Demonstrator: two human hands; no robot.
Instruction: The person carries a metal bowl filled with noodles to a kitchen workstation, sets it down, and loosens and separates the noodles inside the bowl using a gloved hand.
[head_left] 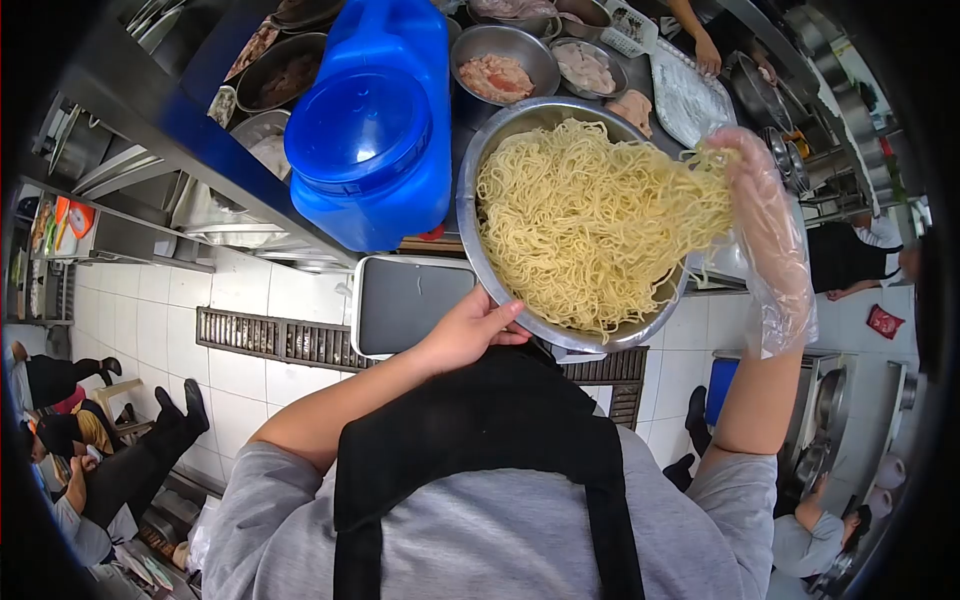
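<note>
A large metal bowl (474, 235) full of cooked yellow noodles (580, 220) is right in front of me, slightly tilted. My left hand (475, 333) is bare and grips the bowl's near left rim, thumb on the outside near the edge. In a clear plastic glove, my right hand (755, 190) is closed around a bunch of noodles at the bowl's right side. Those strands stretch from the pile across the rim to my fingers, and a few dangle below.
A big blue plastic jug (400, 160) stands left of the bowl. Behind are metal bowls of raw meat (497, 77) and a floured tray (692, 95), with another person's hand (707, 55) beside it. A grey-topped container (415, 305) is below left. Other people sit and stand around.
</note>
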